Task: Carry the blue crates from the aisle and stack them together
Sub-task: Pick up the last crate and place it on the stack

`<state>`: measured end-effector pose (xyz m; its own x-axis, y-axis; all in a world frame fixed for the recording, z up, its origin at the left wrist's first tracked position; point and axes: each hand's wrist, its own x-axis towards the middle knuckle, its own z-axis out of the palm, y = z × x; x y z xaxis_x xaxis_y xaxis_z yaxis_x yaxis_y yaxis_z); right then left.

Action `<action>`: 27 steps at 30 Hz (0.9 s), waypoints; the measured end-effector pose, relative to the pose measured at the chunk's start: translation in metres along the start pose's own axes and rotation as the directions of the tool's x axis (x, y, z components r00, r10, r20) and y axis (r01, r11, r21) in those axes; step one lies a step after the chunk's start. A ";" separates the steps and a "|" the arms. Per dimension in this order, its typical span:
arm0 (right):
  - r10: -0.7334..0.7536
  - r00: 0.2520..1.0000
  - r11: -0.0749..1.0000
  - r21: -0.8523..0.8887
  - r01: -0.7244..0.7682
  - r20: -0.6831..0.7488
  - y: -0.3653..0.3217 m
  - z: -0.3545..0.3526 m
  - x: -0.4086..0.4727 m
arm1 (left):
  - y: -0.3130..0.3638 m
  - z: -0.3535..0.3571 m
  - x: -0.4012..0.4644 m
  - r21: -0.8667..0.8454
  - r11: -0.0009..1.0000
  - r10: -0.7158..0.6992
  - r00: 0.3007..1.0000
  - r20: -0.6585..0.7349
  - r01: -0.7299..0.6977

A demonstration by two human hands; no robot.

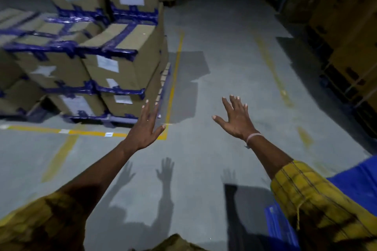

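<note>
While both arms reach out over the grey floor, the left hand and right hand show a spread, empty grip. A blue crate sits low right beneath the right sleeve. Taped cartons stand stacked to the left.

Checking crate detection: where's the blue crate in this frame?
In the head view, a blue crate shows only partly at bottom right, on the grey floor just below the right forearm's yellow sleeve; neither open hand touches it.
</note>
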<state>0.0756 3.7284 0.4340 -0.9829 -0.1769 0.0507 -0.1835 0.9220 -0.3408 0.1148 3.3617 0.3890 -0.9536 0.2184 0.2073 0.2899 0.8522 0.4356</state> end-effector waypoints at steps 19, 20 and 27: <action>-0.468 0.843 0.882 0.079 0.465 0.265 -0.443 0.204 0.136 | -0.329 -0.203 -0.251 -0.029 0.826 -0.558 0.806 -0.197 0.564; -0.489 0.827 0.871 0.106 0.479 0.278 -0.463 0.211 0.139 | -0.339 -0.210 -0.261 -0.036 0.806 -0.585 0.786 -0.202 0.591; -0.600 0.716 0.797 0.187 0.575 0.356 -0.578 0.276 0.203 | -0.423 -0.236 -0.301 -0.022 0.680 -0.712 0.653 -0.259 0.732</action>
<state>-0.0139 3.0646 0.3818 -0.5888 -0.8028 -0.0937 -0.7089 0.5686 -0.4174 0.2983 2.8231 0.3487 -0.8080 -0.5868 0.0523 -0.4993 0.7292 0.4678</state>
